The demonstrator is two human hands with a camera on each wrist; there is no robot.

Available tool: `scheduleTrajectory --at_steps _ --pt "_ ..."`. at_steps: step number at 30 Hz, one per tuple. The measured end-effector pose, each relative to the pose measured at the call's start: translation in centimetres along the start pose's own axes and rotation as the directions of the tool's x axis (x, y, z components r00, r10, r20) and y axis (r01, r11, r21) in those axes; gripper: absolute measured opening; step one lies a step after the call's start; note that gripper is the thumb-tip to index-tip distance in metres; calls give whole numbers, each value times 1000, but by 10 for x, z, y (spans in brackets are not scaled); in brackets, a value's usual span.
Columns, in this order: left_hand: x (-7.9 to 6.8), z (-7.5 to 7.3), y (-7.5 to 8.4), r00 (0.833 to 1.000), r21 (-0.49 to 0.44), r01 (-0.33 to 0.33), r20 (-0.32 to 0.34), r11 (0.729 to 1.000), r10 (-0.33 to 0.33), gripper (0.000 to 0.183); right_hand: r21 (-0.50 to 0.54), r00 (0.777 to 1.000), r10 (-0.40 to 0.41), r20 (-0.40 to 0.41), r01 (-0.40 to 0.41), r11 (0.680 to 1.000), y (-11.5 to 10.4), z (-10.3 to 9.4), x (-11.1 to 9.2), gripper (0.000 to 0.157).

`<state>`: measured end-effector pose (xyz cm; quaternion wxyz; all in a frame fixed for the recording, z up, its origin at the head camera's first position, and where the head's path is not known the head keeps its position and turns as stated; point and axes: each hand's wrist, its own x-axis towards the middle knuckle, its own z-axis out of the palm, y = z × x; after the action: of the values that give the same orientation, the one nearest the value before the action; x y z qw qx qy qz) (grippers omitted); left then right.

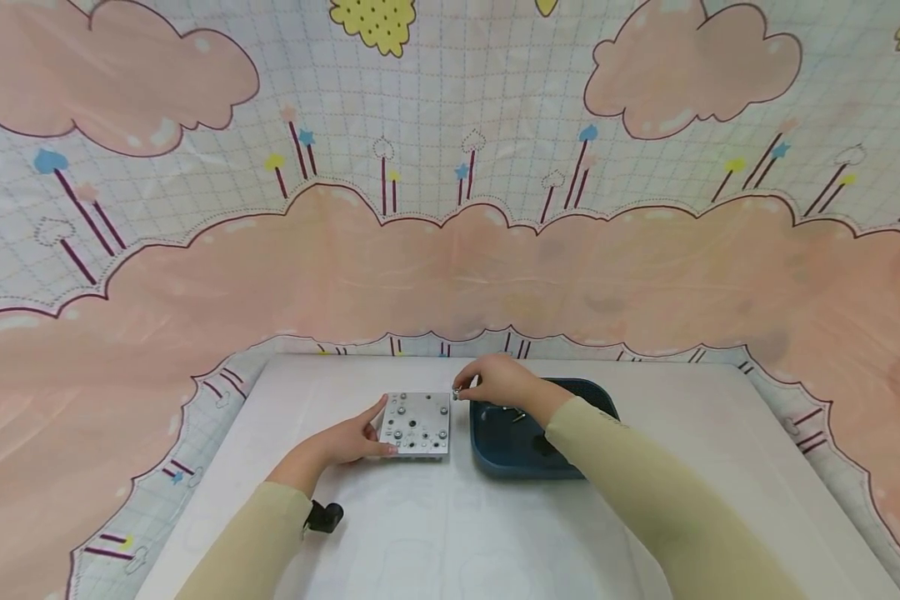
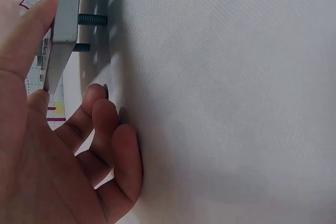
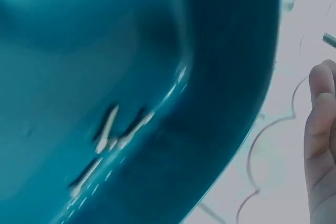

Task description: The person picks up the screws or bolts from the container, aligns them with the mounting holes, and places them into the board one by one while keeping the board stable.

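Note:
A square silver metal plate [image 1: 418, 422] with holes and several bolt heads lies on the white table. My left hand [image 1: 348, 439] grips it at its left side, thumb and a finger at the edges. In the left wrist view, threaded bolt ends [image 2: 92, 20] stick out under the plate, and the other fingers of the hand curl near the tabletop. Just off the plate's upper right corner, my right hand [image 1: 501, 385] pinches a small metal bolt [image 1: 456, 393]. Its threaded end [image 3: 329, 39] shows at the right wrist view's edge; its head is hidden there.
A dark blue tray [image 1: 487, 462] stands right of the plate, under my right forearm. Several loose bolts [image 3: 107, 129] lie inside it by the wall. Behind the table hangs a patterned cloth [image 1: 450, 275]. A black device [image 1: 324, 517] is at the left wrist.

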<state>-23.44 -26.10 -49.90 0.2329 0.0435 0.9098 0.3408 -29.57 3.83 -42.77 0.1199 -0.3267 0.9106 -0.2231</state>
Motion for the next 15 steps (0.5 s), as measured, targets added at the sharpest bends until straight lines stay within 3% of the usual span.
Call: scheduleTrajectory --at_steps 8,15 --pt "1 0 2 1000 6 17 9 1000 -17 110 30 999 0 36 -1 1000 -33 19 24 20" --pt "-1 -2 3 1000 16 23 18 1000 -23 110 55 995 80 61 -83 995 -51 34 37 15"
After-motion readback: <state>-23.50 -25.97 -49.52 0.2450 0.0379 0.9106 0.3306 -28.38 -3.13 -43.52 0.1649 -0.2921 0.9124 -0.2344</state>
